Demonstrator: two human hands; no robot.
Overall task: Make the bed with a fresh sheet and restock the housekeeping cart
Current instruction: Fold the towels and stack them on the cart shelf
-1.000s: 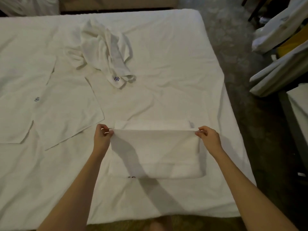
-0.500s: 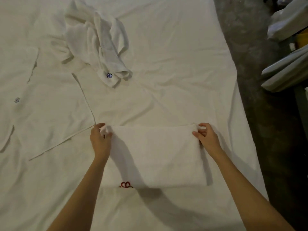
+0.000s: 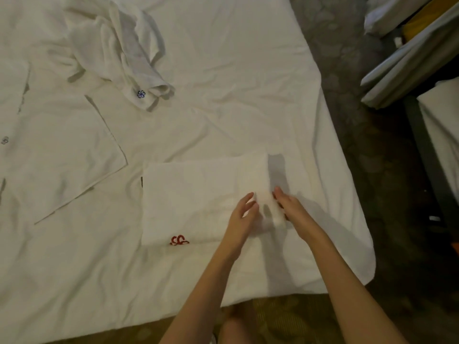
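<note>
Fingers (image 3: 248,202) of the left hand (image 3: 242,220) lay nearly straight against the raised right end of the folded towel (image 3: 188,202), pressing it from the left. The right hand (image 3: 294,211) met that same end from the right, its fingers curled along the cloth; whether they truly clasped it could not be told. Between the two hands the towel's end stood up as a narrow fold. The rest of the towel lay flat on the sheet (image 3: 236,100), near the bed's foot and toward its right edge, with a red emblem (image 3: 179,240) at its near edge. A crumpled towel (image 3: 119,50) bearing a blue emblem (image 3: 141,94) rested farther up the bed. A flat cloth (image 3: 59,155) lay spread at left, just beside the folded towel. Stacked linen (image 3: 407,68) stood at the right, well apart from the bed, across a strip of dark floor (image 3: 372,157).
</note>
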